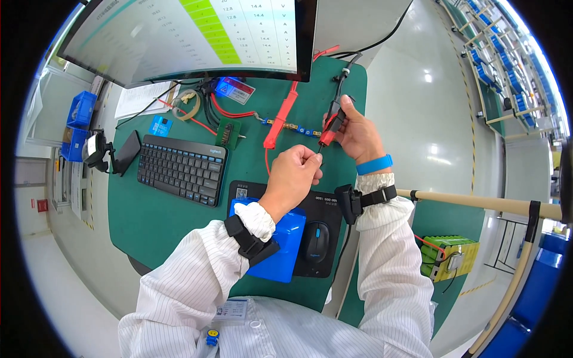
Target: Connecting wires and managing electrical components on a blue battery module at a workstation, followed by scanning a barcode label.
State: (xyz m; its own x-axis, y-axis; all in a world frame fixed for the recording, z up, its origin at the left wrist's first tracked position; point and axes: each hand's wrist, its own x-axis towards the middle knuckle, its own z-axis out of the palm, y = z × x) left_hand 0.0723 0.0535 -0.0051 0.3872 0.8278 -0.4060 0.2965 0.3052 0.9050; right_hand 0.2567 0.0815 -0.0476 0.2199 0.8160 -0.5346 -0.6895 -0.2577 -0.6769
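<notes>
A: Red-and-black plastic clip probe (330,128) on its thin cable sits above the green mat (155,221); your right hand (358,134) grips its body.

B: And your left hand (295,173) pinches its tip. It looks light and rigid; hold the insulated handle.

Two hands, the left (293,173) and the right (357,136), meet over a green counter (161,221) that carries one keyboard (182,169), one mouse (317,240) on one black pad (325,206), one monitor (191,36), one blue box (286,244) and one small green circuit board (227,132). Two red probes show: one (280,122) lying on the mat, one (329,132) held. Two blue bins (77,122) sit stacked at the left edge. One green battery pack (450,255) rests at the right.
</notes>
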